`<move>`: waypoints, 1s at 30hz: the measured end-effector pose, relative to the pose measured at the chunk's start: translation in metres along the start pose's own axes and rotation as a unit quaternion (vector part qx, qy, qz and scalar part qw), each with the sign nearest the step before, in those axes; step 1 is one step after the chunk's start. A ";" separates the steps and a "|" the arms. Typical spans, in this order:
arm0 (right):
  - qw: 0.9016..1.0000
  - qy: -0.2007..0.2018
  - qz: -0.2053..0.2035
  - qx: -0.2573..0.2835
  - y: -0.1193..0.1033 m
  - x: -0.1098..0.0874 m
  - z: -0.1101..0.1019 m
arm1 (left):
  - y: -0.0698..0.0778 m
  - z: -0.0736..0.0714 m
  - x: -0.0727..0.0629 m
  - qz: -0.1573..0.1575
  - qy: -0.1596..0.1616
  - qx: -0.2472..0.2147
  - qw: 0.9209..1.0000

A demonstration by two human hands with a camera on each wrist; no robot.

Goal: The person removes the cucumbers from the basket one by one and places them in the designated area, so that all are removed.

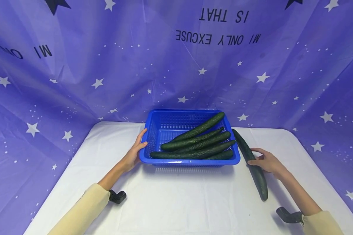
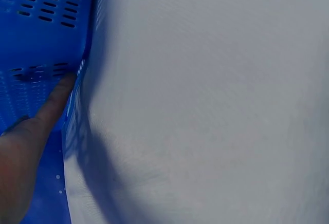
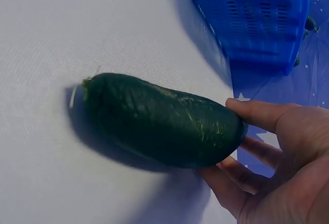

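Observation:
A blue plastic basket (image 1: 190, 161) with perforated walls stands on the white table, holding several dark green cucumbers (image 1: 194, 150). My left hand (image 1: 131, 156) holds the basket by its left side, thumb and a finger over the rim; the other fingers are hidden below. In the left wrist view, one finger lies against the basket wall (image 2: 46, 44). Right of the basket, my right hand (image 1: 267, 163) grips a long cucumber (image 1: 257, 176) around its middle, thumb on one side and fingers on the other. Its far end comes right up to the basket's right side.
White cloth covers the table (image 1: 176, 202). A purple curtain (image 1: 164, 65) with stars and lettering hangs behind the table and along both sides. Black wrist mounts (image 1: 117, 196) jut out by both sleeves.

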State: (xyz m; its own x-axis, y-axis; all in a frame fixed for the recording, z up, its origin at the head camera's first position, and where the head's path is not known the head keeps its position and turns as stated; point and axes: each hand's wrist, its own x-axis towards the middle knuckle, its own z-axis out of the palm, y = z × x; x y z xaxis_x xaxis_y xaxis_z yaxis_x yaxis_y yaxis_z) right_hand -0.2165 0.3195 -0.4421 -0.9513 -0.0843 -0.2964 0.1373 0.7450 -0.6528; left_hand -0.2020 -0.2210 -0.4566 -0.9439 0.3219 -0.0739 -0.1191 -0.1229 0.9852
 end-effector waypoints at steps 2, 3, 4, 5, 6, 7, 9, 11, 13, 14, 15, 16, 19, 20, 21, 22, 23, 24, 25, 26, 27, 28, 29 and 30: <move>1.000 -0.003 -0.001 0.011 0.000 -0.001 0.000 | 0.000 0.001 -0.001 0.000 0.000 -0.002 1.000; 1.000 -0.005 -0.001 0.016 0.000 -0.001 0.001 | 0.000 0.001 -0.001 0.001 -0.001 -0.002 1.000; 1.000 -0.006 -0.002 0.020 0.001 -0.001 0.001 | 0.001 0.001 -0.001 0.001 0.000 -0.002 1.000; 1.000 -0.007 -0.003 0.023 0.001 -0.001 0.002 | 0.001 0.002 -0.001 0.001 0.001 -0.002 1.000; 1.000 -0.007 -0.003 0.026 0.001 0.000 0.002 | 0.001 0.002 -0.001 0.002 0.002 -0.002 1.000; 1.000 -0.008 -0.003 0.028 0.001 0.000 0.003 | 0.001 0.002 0.000 0.002 0.002 -0.002 1.000; 1.000 -0.008 -0.002 0.029 0.001 0.001 0.004 | 0.001 0.002 0.000 0.004 0.002 -0.002 1.000; 0.999 -0.009 0.000 0.032 0.000 0.001 0.004 | 0.001 0.001 0.000 0.005 0.002 -0.001 1.000; 0.999 -0.012 0.002 0.035 0.000 0.001 0.005 | 0.000 0.001 0.000 0.006 0.001 0.001 1.000; 0.999 -0.013 0.003 0.036 0.000 0.001 0.005 | 0.000 0.001 0.000 0.006 0.001 0.002 1.000; 0.999 -0.015 0.003 0.037 0.000 0.001 0.005 | 0.000 0.000 0.001 0.005 0.000 0.002 1.000; 0.999 -0.016 0.003 0.037 -0.001 0.001 0.005 | -0.001 0.000 0.000 0.005 0.001 0.002 1.000; 1.000 -0.015 0.000 0.026 -0.002 0.001 0.004 | -0.001 0.000 0.001 0.004 0.001 0.002 1.000; 1.000 -0.013 -0.002 0.024 -0.003 0.001 0.002 | -0.001 0.000 0.001 0.003 0.001 0.002 1.000; 1.000 -0.007 -0.006 0.019 -0.005 0.000 0.001 | -0.001 0.000 0.001 0.004 0.002 0.001 1.000; 1.000 0.000 -0.011 0.014 -0.007 0.000 -0.001 | -0.001 0.000 0.001 0.005 0.003 0.001 1.000; 1.000 0.009 -0.021 0.007 -0.009 0.000 -0.004 | -0.001 0.000 0.001 0.006 0.004 0.001 1.000; 0.999 0.019 -0.032 0.004 -0.012 -0.001 -0.006 | -0.001 0.000 0.001 0.008 0.004 0.001 1.000; 0.999 0.030 -0.045 0.005 -0.015 -0.001 -0.008 | -0.001 0.001 0.001 0.010 0.003 0.000 1.000; 0.997 0.041 -0.059 0.004 -0.018 -0.002 -0.010 | -0.001 0.001 0.001 0.011 0.004 -0.001 1.000; 0.996 0.054 -0.073 -0.001 -0.022 -0.003 -0.013 | -0.001 0.001 0.000 0.012 0.005 -0.001 1.000; 0.994 0.067 -0.091 -0.002 -0.027 -0.003 -0.015 | -0.001 0.001 0.000 0.013 0.004 -0.001 1.000; 0.991 0.079 -0.109 -0.002 -0.032 -0.004 -0.018 | 0.000 0.002 0.000 0.014 0.004 0.000 1.000; 0.988 0.090 -0.126 0.000 -0.037 -0.006 -0.020 | 0.000 0.002 0.000 0.014 0.005 0.001 1.000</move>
State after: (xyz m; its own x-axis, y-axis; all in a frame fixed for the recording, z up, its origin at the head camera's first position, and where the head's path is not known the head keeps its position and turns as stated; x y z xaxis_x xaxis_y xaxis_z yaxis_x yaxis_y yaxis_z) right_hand -0.2216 0.3056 -0.4025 -0.9889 -0.1483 0.0054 -0.1109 0.7146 -0.6907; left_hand -0.2016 -0.2190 -0.4565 -0.9497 0.3097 -0.0473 -0.0917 -0.1307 0.9872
